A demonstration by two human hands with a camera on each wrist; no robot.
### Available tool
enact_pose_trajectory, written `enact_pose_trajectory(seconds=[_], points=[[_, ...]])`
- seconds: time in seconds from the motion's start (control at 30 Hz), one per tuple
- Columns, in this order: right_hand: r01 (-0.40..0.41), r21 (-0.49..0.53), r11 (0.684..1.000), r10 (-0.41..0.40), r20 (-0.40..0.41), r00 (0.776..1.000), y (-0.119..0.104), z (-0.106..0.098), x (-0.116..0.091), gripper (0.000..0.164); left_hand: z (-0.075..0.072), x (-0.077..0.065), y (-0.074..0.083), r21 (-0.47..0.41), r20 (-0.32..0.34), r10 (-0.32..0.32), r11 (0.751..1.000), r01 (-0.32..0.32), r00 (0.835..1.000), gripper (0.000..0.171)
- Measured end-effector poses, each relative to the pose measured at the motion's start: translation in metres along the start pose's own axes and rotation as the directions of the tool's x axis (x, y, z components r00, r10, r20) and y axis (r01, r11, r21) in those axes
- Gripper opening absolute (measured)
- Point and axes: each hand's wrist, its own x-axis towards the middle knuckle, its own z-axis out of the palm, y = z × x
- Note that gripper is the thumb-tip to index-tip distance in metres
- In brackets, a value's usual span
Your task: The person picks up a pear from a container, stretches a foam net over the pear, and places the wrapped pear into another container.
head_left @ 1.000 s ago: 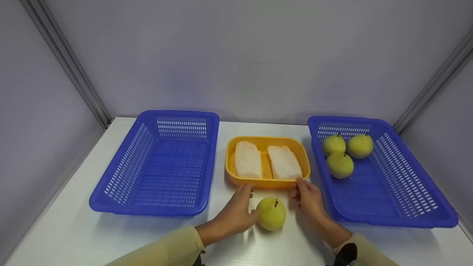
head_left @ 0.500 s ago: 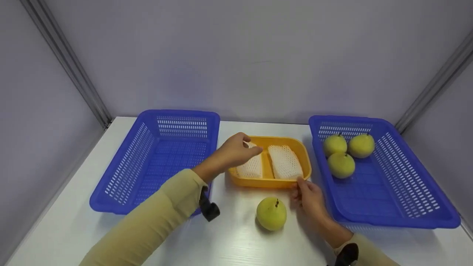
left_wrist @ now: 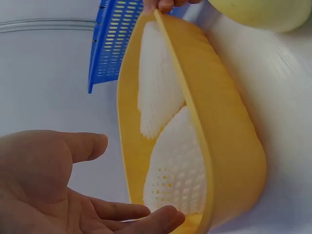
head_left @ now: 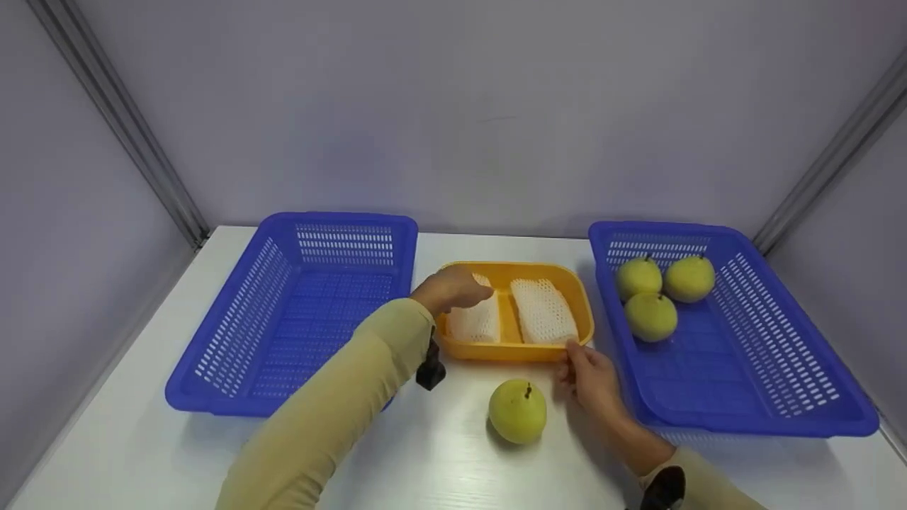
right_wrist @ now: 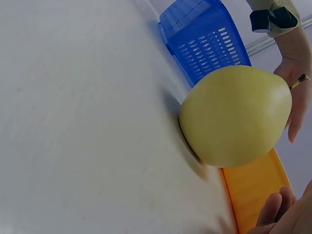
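My left hand (head_left: 453, 289) is over the left side of a yellow plastic tray (head_left: 510, 352), above a white foam fruit net (head_left: 476, 324). In the left wrist view its thumb and fingers (left_wrist: 122, 210) are spread apart with nothing between them. A second foam net (head_left: 544, 312) lies in the tray's right half. At the tray's front right corner, my right hand (head_left: 594, 382) pinches the rim, thumb on top and the other fingers bent below. A yellow-green pear (head_left: 517, 412) with a dark stem stands on the white table in front of the tray, touched by neither hand.
A blue perforated basket (head_left: 333, 304) stands at left, partly behind the left sleeve. At right, another blue basket (head_left: 723, 389) holds three pears (head_left: 650, 316) near its back left. Grey panels (head_left: 496, 142) wall off the back and sides.
My left hand has left the pear on the table, moved forward and come down over the left foam net. The right hand has stayed at the tray's rim.
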Motion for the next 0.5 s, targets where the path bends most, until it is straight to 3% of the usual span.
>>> enact_pose_trajectory(seconds=[0.3, 0.5], points=[[-0.02, 0.034, 0.999, 0.019, 0.01, 1.0, 0.0, 0.002, 0.001, 0.037, 0.017, 0.008, 0.002, 0.172, -0.045, -0.042, 0.984, 0.049, 0.998, 0.05], [-0.014, 0.028, 0.999, 0.014, 0.015, 1.0, -0.001, 0.002, 0.001, 0.038, 0.027, 0.007, 0.003, 0.104, -0.086, -0.123, 0.986, 0.132, 0.989, 0.051]])
